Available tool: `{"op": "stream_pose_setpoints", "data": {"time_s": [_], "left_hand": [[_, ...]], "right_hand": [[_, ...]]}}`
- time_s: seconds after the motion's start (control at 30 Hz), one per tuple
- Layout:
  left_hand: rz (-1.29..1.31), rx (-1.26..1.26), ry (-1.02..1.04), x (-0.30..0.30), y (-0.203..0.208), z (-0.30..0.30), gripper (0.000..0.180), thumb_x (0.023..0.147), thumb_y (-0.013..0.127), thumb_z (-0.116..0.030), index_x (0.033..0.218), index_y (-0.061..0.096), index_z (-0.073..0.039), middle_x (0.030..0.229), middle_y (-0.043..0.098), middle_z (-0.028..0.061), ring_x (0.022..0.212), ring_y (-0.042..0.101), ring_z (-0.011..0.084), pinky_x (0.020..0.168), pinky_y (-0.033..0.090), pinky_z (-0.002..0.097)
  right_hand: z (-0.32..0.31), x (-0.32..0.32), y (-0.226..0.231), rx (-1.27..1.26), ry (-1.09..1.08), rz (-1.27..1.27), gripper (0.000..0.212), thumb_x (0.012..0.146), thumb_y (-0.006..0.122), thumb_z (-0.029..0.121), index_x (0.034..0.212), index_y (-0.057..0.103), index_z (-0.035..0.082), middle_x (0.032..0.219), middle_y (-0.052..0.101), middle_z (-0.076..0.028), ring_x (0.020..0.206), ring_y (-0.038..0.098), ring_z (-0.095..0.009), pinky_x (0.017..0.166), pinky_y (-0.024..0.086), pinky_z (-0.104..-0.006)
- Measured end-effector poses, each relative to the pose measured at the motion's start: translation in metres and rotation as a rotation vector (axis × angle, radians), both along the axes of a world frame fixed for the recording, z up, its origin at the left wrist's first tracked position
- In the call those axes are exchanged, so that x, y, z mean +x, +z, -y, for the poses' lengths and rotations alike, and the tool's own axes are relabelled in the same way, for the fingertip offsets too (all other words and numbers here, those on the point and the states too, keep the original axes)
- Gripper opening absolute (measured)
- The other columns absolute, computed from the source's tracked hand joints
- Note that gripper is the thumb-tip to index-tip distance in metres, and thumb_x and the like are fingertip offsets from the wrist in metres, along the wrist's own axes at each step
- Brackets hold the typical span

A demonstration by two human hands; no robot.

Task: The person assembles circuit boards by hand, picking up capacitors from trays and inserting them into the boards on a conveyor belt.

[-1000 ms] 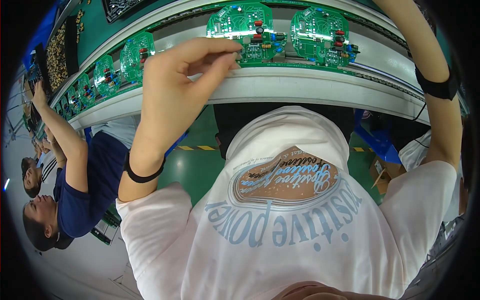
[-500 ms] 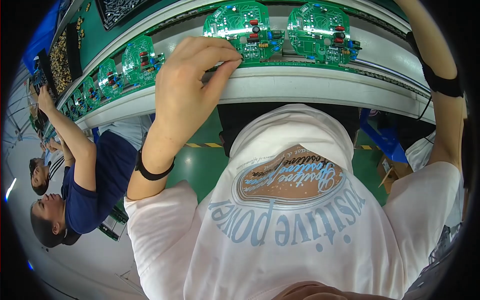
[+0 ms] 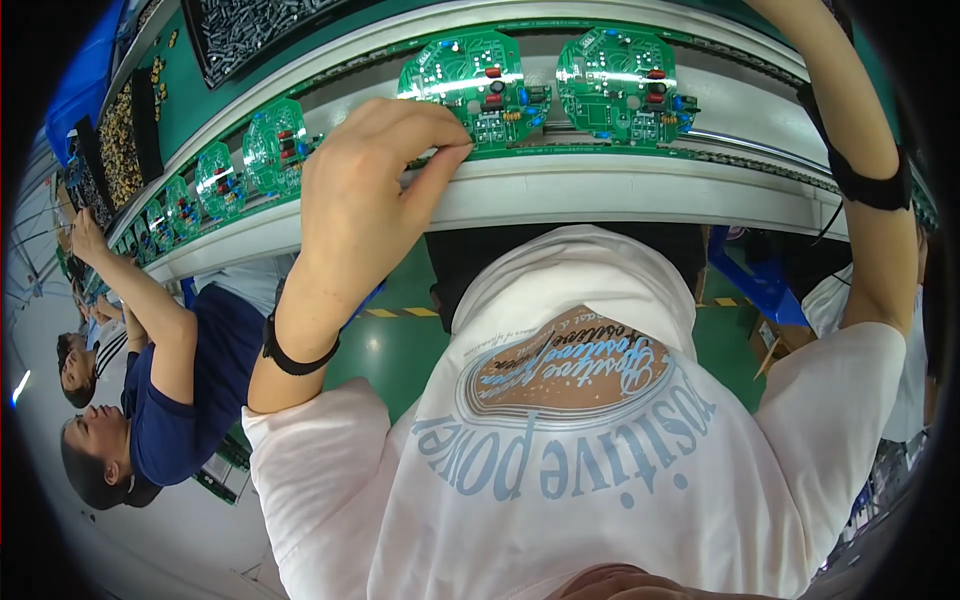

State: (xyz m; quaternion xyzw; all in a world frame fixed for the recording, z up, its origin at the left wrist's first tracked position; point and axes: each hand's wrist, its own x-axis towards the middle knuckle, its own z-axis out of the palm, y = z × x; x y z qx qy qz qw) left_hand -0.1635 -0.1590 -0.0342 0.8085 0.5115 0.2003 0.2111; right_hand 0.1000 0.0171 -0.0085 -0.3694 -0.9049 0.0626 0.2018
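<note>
My left hand (image 3: 370, 185) is at the lower left edge of a green circuit board (image 3: 455, 75) on the conveyor. Its thumb and forefinger are pressed together in a pinch; what is between the tips, if anything, is too small to make out. The board carries red, black and blue components on its right half. To the right lies a second, similar circuit board (image 3: 612, 85). My right forearm (image 3: 850, 110) reaches up past the top right of the picture, so the right hand is out of sight.
The conveyor's pale front rail (image 3: 600, 190) runs across in front of me. More circuit boards (image 3: 272, 148) line the conveyor to the left. Beyond it are a black tray of small grey parts (image 3: 265, 35) and yellowish parts (image 3: 122, 150). A co-worker in dark blue (image 3: 205, 370) reaches in at left.
The whole view has shifted, so boards and rail appear lower and slightly left. My left hand keeps its pinch at the same board's edge.
</note>
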Motion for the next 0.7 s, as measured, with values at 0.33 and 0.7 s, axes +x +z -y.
{"op": "stream_pose_setpoints", "data": {"time_s": [0.33, 0.7], "left_hand": [[0.034, 0.035, -0.023, 0.0, -0.006, -0.004, 0.009, 0.081, 0.077, -0.006, 0.091, 0.075, -0.007, 0.096, 0.075, 0.0036, 0.089, 0.069, 0.0275, 0.074, 0.055, 0.0379], [-0.169, 0.245, -0.157, 0.017, -0.003, -0.002, 0.008, 0.08, 0.075, -0.008, 0.084, 0.068, -0.005, 0.085, 0.068, 0.0063, 0.085, 0.067, 0.0275, 0.071, 0.055, 0.0384]], "right_hand": [[0.018, 0.002, 0.003, -0.064, 0.143, 0.071, 0.01, 0.091, 0.072, 0.008, 0.097, 0.072, 0.001, 0.091, 0.064, -0.012, 0.081, 0.066, -0.03, 0.075, 0.055, -0.0379], [0.013, 0.014, -0.003, -0.239, 0.0, -0.181, 0.011, 0.097, 0.068, 0.007, 0.1, 0.07, -0.004, 0.085, 0.07, -0.009, 0.075, 0.067, -0.018, 0.071, 0.055, -0.0302]]}}
